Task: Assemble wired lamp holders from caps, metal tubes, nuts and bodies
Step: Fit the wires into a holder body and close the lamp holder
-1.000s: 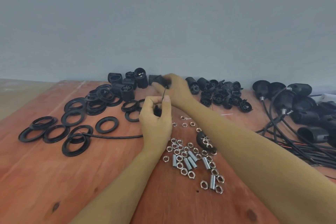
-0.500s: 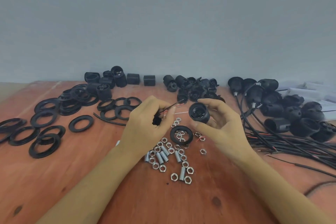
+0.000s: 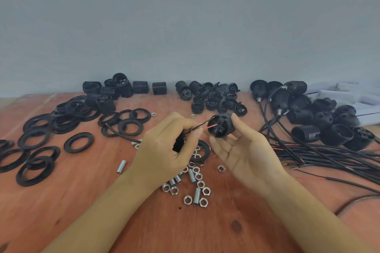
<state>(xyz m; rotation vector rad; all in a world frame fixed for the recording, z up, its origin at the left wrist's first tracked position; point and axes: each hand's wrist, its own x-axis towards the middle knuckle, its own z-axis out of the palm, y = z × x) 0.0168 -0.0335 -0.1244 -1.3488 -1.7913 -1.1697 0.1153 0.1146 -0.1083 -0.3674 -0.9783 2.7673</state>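
Left hand (image 3: 164, 154): pinching the red and black wire ends (image 3: 200, 125)
Right hand (image 3: 246, 156): gripping a black body (image 3: 221, 129)
Contact: wire ends at the body's open face

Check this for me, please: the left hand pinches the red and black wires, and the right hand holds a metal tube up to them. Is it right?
One thing is wrong. The head view shows the right hand holding a black plastic body, not a metal tube; the metal tubes lie on the table. The rest stands: the left hand pinches the red and black wires.
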